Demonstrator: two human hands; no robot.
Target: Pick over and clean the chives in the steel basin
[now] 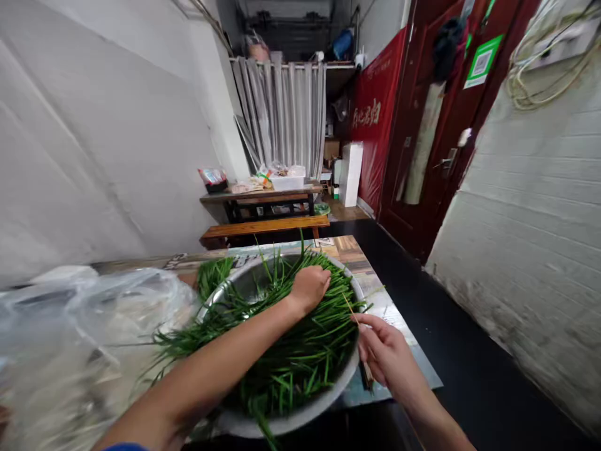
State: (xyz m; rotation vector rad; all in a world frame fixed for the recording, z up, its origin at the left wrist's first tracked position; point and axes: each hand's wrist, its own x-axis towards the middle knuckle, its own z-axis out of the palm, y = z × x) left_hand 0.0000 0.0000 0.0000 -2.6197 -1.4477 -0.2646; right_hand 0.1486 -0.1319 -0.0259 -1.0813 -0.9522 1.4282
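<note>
- Chives [300, 351] piled in a big metal bowl [300, 421] on the worktop [399, 326], right in front.
- Long, thin and green; most lying flat with the long way running from near left to far right.
- Some tips sticking up and out over the far rim, pointing away toward the back of the room.
- A few stray blades hanging over the left rim, pointing left toward the plastic bag [94, 338].
- One small bunch [213, 275] sitting apart at the far left edge of the bowl, tips pointing up.
- Left hand [310, 287] reaching across the bowl, palm down, fingers curled into the chives at the far side; closed on some blades or only pressing on them, cannot tell.
- Right hand [385, 354] just off the right rim of the bowl, fingers pinched shut on a thin stick [350, 308].
- Stick slanting up and left from the fingers, its tip over the chives near the right rim.
- Something dark poking out under the right hand, too blurry to name.
- Clear plastic bag crumpled on the left of the worktop, just beside the bowl.
- Farther back, a wooden bench [265, 228] and a table [263, 195] with small things on top, a grey curtain [282, 119] behind, a red door [432, 125] on the right.
</note>
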